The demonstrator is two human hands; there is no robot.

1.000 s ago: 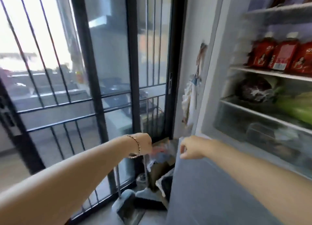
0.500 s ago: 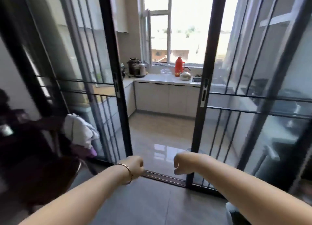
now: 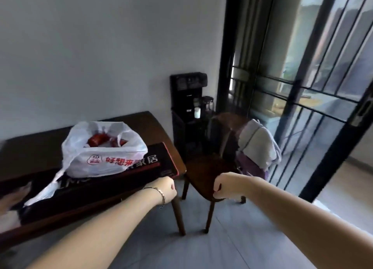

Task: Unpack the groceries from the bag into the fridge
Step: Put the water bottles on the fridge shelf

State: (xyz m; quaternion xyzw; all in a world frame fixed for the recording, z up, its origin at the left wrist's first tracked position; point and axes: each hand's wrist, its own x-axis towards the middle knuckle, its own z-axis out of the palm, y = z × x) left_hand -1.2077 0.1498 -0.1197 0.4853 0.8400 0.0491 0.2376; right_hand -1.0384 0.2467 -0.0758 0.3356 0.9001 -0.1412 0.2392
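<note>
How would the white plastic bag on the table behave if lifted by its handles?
Probably floppy: the white plastic bag is thin, crumpled film, and one handle trails limp beside it. It would likely sag around the red packages inside. Those may shift; the mouth gapes open.

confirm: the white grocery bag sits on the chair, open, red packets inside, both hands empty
No: the head view shows the white grocery bag on the table, atop a black box, not the chair. It is open, red packets inside; left hand and right hand empty.
</note>
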